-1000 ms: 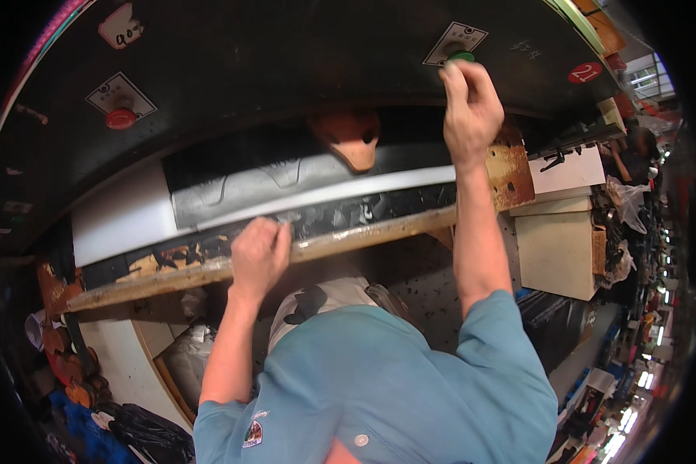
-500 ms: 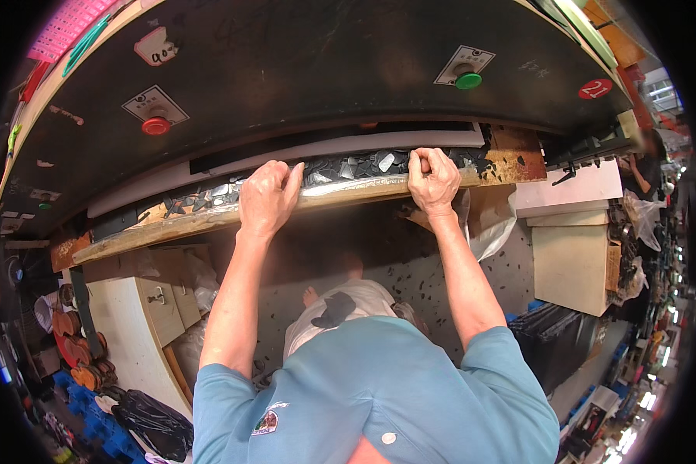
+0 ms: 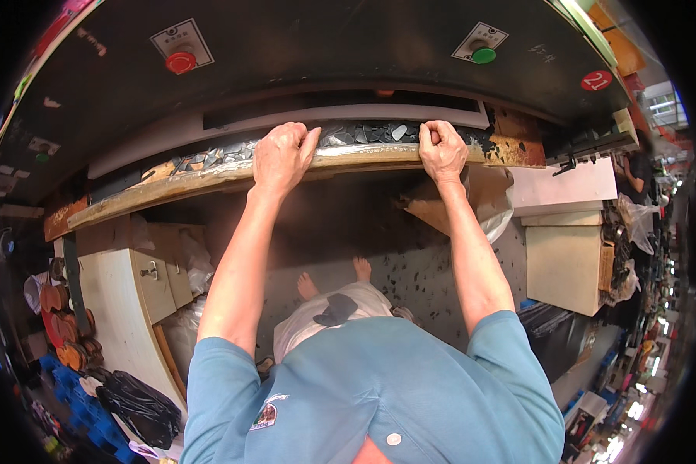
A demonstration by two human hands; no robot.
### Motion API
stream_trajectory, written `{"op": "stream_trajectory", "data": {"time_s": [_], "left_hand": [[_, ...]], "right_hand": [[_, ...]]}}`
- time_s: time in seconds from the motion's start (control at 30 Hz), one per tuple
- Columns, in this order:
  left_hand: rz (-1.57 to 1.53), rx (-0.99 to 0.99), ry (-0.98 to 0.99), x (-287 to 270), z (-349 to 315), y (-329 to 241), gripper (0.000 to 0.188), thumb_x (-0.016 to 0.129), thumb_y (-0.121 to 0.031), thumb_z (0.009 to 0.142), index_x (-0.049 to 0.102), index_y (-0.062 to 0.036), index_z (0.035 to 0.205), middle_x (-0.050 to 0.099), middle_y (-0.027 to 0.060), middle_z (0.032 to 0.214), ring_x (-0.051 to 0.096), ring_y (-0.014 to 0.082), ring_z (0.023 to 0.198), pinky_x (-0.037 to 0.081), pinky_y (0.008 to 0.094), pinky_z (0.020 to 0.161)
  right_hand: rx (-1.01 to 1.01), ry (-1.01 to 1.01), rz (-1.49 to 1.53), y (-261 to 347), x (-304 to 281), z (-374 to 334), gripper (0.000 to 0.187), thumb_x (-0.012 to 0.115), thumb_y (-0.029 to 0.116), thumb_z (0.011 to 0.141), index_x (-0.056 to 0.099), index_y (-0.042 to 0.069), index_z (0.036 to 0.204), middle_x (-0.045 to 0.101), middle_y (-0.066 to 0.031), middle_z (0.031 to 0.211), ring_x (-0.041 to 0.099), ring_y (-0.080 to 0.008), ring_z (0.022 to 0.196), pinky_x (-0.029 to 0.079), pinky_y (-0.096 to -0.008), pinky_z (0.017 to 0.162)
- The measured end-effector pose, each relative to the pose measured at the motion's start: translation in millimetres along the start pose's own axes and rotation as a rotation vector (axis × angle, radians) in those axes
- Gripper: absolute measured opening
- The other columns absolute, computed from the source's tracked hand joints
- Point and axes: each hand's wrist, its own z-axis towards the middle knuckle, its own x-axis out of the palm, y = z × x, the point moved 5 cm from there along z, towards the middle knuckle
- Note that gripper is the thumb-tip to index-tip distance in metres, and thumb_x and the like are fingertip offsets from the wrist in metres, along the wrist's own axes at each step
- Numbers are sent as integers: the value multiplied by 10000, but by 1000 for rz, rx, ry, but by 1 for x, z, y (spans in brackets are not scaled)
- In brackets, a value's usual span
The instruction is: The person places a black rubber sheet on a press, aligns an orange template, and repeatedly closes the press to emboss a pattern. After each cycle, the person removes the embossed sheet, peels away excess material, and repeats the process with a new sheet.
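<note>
Both my hands rest at a long wooden rail (image 3: 209, 179) that runs along the front of a black machine. My left hand (image 3: 280, 158) lies over the middle of the rail, fingers curled in and thumb alongside. Further right, my right hand (image 3: 444, 155) is closed, with thumb and fingertips drawn together. Whatever either hand may hold is hidden by the fingers. Dark scraps of flat material (image 3: 356, 134) fill the narrow strip behind the rail, between and beside my hands. A pale bar (image 3: 348, 114) stretches just beyond the scraps.
The black machine panel (image 3: 332, 46) carries a red button (image 3: 181, 63) and a green button (image 3: 483, 56). A cabinet (image 3: 112, 290) stands below left, a pale box (image 3: 562, 267) at right. Black bags (image 3: 143, 406) lie lower left. Dark scraps litter the floor (image 3: 414, 271).
The panel and its buttons sit higher in the picture, and both bare feet now show more fully. My hands appear higher in the picture too, still closed at the rail.
</note>
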Motion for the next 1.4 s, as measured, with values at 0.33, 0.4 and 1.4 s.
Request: {"op": "stream_trajectory", "data": {"time_s": [0.33, 0.4, 1.4], "left_hand": [[26, -40, -9, -11, -34, -30, 360, 766, -265, 978, 603, -26, 765, 629, 149, 780, 641, 375, 780, 502, 486, 701], [13, -11, -54, -20, -57, -40, 351, 791, -208, 953, 571, -32, 743, 600, 142, 757, 613, 364, 733, 487, 478, 667], [-313, -121, 237, 57, 29, -89, 399, 776, -210, 970, 714, 1, 1303, 559, 216, 1575, 410, 462, 1546, 251, 640, 1279]], "right_hand": [[-57, 91, 94, -5, -35, -29, 102, 764, 128, 924, 735, 48, 868, 628, -73, 734, 612, -237, 641, 505, -372, 644], [-34, 131, 140, -3, -50, -50, 76, 775, 111, 938, 757, 47, 901, 643, -44, 752, 572, -168, 640, 486, -326, 634], [593, 653, 1064, 24, -23, 61, 1025, 895, 237, 722, 446, -110, 1576, 612, -227, 1422, 632, -261, 1279, 478, -369, 1133]]}}
